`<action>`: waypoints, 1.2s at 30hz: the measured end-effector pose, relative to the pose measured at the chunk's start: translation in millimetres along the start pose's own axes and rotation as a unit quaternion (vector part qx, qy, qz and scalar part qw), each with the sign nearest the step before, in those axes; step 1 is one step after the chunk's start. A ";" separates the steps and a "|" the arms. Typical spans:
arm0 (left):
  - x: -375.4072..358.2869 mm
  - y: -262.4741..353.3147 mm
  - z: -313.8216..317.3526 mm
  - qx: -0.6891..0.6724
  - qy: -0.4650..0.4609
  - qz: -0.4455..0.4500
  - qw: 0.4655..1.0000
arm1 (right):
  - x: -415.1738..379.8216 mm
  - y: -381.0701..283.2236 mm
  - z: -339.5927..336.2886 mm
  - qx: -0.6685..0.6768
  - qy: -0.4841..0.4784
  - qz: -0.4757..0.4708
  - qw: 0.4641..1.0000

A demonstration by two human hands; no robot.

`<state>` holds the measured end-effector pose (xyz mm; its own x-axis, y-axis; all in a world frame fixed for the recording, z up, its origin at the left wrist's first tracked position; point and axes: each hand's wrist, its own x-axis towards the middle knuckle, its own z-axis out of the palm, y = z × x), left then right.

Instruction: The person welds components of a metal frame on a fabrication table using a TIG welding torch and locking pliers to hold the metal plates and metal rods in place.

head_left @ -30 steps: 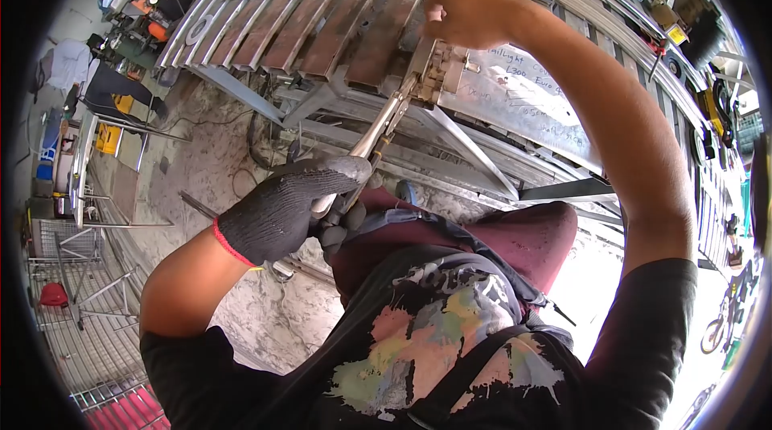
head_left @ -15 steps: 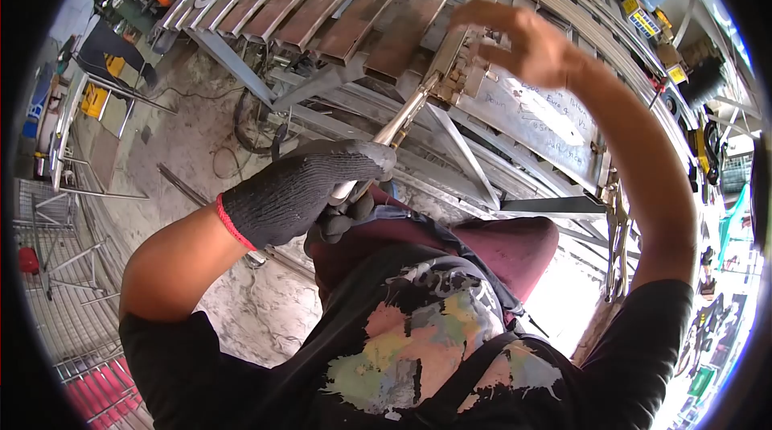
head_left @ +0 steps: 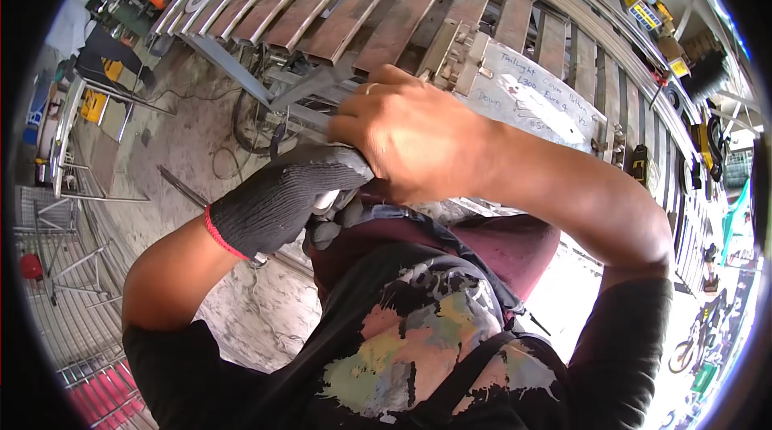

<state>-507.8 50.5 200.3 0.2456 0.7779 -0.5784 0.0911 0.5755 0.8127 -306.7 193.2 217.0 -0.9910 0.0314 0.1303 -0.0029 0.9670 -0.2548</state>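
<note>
My bare right hand point(head_left: 410, 136) moved down from the brownish blocky metal fixture point(head_left: 465, 64) to my black-gloved left hand point(head_left: 277, 193) | left grasps shiny silver metal handle point(head_left: 325, 201), mostly hidden; right's grip: can't tell | fixture ahead, nearer right

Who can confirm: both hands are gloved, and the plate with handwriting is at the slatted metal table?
Wrong on the gloves: the head view shows only the left hand gloved; the right hand is bare. The plate with handwriting is indeed at the slatted metal table.
</note>
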 end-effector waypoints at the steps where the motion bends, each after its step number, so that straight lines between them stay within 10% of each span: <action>1: 0.9 -3.3 -0.3 -0.010 0.002 0.001 1.000 | -0.7 0.8 2.5 0.014 -0.008 0.007 1.000; 6: -6.6 15.8 4.4 0.059 0.002 -0.028 0.998 | -17.5 -4.2 51.5 -0.063 0.292 -0.038 0.954; 19: -15.9 34.0 -6.1 0.189 -0.079 0.100 0.974 | -14.5 5.2 73.4 -0.220 0.378 -0.043 0.898; 21: -18.9 44.5 -9.1 0.082 -0.101 0.036 0.991 | -15.4 6.1 72.7 -0.249 0.363 -0.042 0.897; 26: -10.9 70.1 -8.7 0.448 -0.098 0.189 0.868 | -17.5 5.8 71.4 -0.246 0.346 -0.035 0.905; 36: -1.6 91.9 18.0 0.517 -0.110 0.017 0.849 | -38.3 58.0 -24.9 -0.059 0.175 -0.025 0.983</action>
<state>-482.4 97.6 277.1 0.4283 0.6580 -0.6194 0.8512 -0.0636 0.5210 -265.6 254.3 221.1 -0.8835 0.0472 0.4660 -0.0151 0.9915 -0.1289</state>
